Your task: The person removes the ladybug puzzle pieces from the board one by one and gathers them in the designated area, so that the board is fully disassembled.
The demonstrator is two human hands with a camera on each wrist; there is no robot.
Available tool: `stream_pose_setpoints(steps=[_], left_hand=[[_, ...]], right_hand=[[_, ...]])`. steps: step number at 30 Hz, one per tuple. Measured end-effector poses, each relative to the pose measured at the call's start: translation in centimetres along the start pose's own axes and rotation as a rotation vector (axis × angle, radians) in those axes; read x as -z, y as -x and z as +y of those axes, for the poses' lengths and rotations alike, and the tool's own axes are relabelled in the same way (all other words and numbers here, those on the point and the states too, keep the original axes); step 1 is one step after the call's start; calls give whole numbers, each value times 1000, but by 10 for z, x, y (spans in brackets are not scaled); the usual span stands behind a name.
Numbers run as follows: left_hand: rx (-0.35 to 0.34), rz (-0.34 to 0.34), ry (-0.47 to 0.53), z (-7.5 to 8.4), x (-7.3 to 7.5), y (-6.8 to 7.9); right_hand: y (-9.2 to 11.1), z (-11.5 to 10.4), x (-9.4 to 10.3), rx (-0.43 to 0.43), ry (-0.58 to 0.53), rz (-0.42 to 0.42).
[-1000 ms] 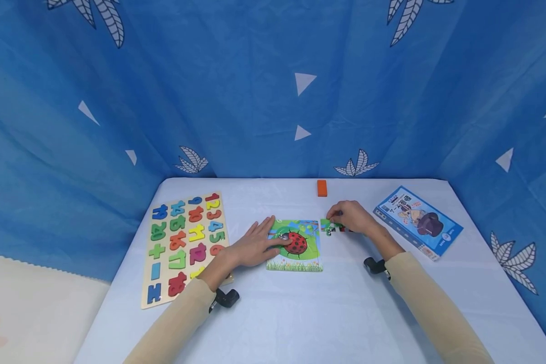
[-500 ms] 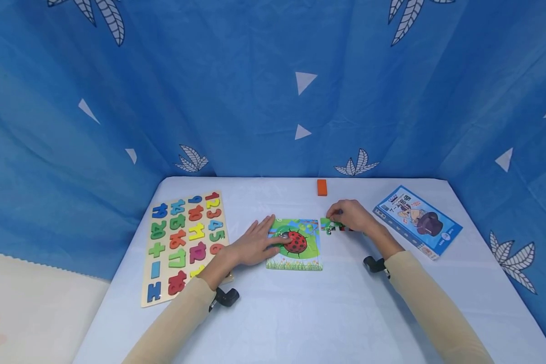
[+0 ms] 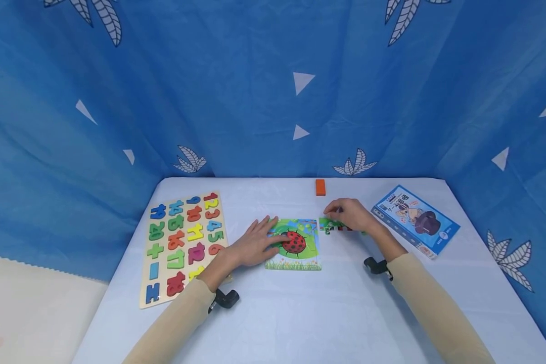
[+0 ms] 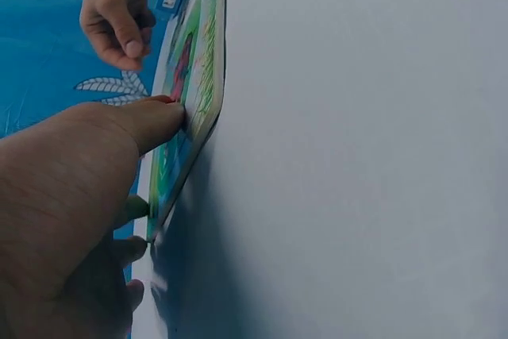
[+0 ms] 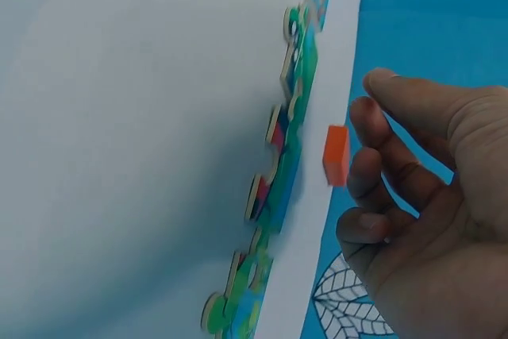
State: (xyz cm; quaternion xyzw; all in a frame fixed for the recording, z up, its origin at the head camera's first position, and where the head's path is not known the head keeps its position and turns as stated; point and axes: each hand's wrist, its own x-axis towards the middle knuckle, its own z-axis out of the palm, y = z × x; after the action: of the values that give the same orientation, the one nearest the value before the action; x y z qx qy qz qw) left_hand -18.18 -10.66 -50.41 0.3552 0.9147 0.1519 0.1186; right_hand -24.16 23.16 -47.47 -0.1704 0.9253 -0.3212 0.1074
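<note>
A square ladybug jigsaw puzzle (image 3: 300, 264) lies in the middle of the white table. My left hand (image 3: 254, 247) rests on its left part with fingers spread, one reaching over the ladybug; that hand's thumb side fills the left of the left wrist view. Right of the puzzle is a row of joined green jigsaw pieces (image 3: 326, 226), partly covered in the head view. Over this row hovers my right hand (image 3: 351, 216), fingers loosely bent and holding nothing. In the right wrist view the row's knobbed pieces (image 5: 283, 188) lie apart from the fingertips.
At left stands a wooden board with coloured numbers (image 3: 182, 247), partly under my left forearm. An orange block (image 3: 320, 187) lies near the back edge. A blue picture box (image 3: 416, 221) lies at right. Blue curtain (image 3: 250, 101) hangs behind the table.
My right hand has lifted slightly off the row of jigsaw pieces, its fingertips moving away from them. More of the row shows. The left hand stays on the ladybug puzzle.
</note>
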Motion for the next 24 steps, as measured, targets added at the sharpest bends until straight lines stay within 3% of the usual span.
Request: stream_pose_setpoints(steps=[15,24], left_hand=[[-85,46,-29,11,2,-6],[-192,-79,-47,28,-6,-4]], right_hand=[[24,-26,-32,106,-50,-103],[32,-39,-50,189,101,-113]])
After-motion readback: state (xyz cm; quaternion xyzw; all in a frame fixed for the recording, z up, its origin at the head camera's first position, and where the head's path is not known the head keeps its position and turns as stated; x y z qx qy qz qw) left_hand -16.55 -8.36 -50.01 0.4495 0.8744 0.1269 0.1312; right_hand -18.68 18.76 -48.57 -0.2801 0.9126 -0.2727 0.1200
